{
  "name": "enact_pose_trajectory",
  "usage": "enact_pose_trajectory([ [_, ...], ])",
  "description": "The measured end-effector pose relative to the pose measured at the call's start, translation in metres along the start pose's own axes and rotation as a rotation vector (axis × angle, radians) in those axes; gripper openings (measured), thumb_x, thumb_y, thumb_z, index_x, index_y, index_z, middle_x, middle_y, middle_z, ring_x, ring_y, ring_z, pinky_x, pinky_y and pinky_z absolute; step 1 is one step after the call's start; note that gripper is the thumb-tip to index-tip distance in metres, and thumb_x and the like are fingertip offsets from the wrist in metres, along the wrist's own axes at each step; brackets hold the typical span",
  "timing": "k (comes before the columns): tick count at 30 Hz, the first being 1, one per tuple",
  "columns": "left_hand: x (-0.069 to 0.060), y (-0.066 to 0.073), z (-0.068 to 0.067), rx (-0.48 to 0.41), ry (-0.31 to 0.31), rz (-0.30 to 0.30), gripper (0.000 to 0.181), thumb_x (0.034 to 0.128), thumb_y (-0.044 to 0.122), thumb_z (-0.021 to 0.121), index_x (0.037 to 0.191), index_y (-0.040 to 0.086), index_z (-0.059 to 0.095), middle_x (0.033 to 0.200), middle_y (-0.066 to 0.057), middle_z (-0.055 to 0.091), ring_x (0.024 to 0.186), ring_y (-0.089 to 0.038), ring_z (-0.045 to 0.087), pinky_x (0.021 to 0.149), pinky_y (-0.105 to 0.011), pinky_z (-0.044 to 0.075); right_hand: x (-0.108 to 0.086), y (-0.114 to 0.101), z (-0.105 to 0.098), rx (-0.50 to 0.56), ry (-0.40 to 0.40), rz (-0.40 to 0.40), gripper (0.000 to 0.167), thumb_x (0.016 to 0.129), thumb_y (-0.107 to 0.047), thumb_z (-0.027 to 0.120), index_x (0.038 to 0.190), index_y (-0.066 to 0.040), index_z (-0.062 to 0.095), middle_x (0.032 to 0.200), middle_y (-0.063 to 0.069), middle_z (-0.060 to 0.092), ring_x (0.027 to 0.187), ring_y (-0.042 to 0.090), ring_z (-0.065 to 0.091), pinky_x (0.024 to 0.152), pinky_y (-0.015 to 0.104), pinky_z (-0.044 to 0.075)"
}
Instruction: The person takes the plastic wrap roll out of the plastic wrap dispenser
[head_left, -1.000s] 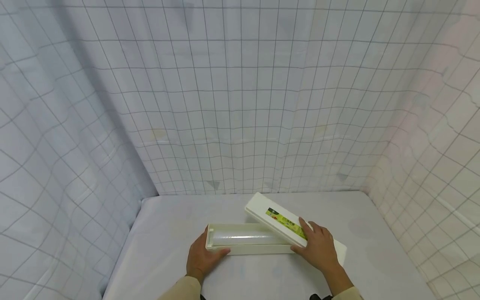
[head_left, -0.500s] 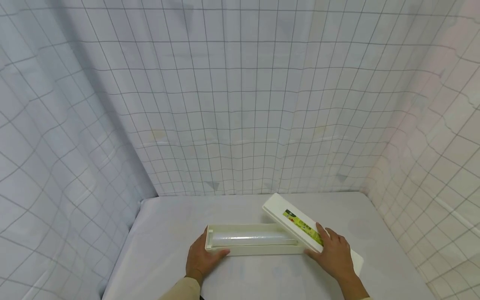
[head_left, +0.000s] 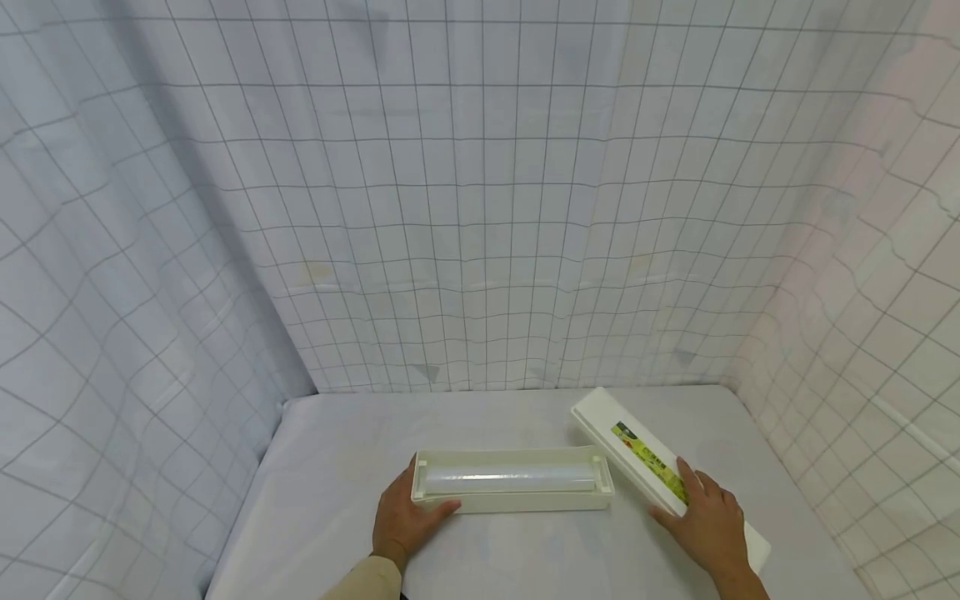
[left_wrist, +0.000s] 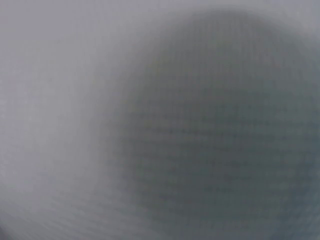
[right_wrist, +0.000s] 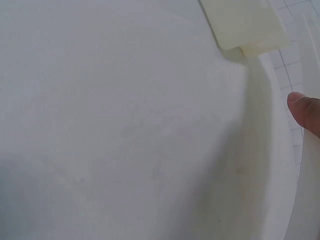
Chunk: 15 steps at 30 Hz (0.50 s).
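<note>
A long white cling film box (head_left: 525, 502) lies across the table with its top off, and a shiny roll of film (head_left: 510, 478) shows inside. My left hand (head_left: 405, 512) grips its left end, thumb along the near side. To the right, my right hand (head_left: 708, 525) holds the white lid (head_left: 607, 417), which slants apart from the box and bears a green and yellow label. The right wrist view catches the thumb (right_wrist: 306, 112) against the lid's edge (right_wrist: 311, 180) and a corner of the box (right_wrist: 245, 22). Only blurred grey fills the left wrist view.
A white cloth covers the table (head_left: 337, 433). Grid-patterned white sheets hang as a back wall (head_left: 480, 208), a left wall (head_left: 112, 333) and a right wall (head_left: 885, 333) around it.
My right hand has drawn the lid rightwards off the box, so the roll's right end is now uncovered. The left hand and the box have stayed in place.
</note>
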<state>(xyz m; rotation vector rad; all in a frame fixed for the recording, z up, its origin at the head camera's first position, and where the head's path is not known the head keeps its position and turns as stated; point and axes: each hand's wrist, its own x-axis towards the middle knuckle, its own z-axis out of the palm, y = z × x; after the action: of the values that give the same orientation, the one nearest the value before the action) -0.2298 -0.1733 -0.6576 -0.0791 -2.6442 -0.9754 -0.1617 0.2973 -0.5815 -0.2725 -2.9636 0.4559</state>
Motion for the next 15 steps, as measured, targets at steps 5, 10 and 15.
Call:
enact_pose_trajectory([
  [5,0.001,0.0,0.0,-0.002,-0.012,-0.009,0.11,0.0644,0.068,0.086,0.151,0.012,0.048,0.13,-0.012,0.071,0.118,-0.033,0.068,0.101,-0.051,0.055,-0.004,0.02,0.003,0.007,0.035,0.025,0.107,0.077,-0.064,0.079,0.155,-0.007,0.036,0.142,0.036,0.048,0.122,0.064,0.046,0.095,0.076,0.039],
  [10,0.001,0.001,-0.001,0.002,-0.011,-0.008,0.11,0.0649,0.067,0.085,0.151,0.01,0.048,0.131,-0.013,0.07,0.119,-0.034,0.068,0.101,-0.051,0.055,-0.008,0.039,0.007,0.002,0.034,0.099,0.109,0.077,-0.067,0.078,0.155,-0.005,0.034,0.139,0.038,0.048,0.12,0.066,0.046,0.093,0.076,0.039],
  [15,0.001,0.001,-0.001,0.006,-0.008,-0.007,0.11,0.065,0.066,0.086,0.151,0.009,0.047,0.131,-0.014,0.07,0.119,-0.035,0.067,0.102,-0.051,0.054,-0.009,0.058,0.01,-0.016,0.001,0.176,0.111,0.077,-0.069,0.076,0.155,-0.003,0.033,0.14,0.038,0.047,0.122,0.065,0.046,0.095,0.074,0.04],
])
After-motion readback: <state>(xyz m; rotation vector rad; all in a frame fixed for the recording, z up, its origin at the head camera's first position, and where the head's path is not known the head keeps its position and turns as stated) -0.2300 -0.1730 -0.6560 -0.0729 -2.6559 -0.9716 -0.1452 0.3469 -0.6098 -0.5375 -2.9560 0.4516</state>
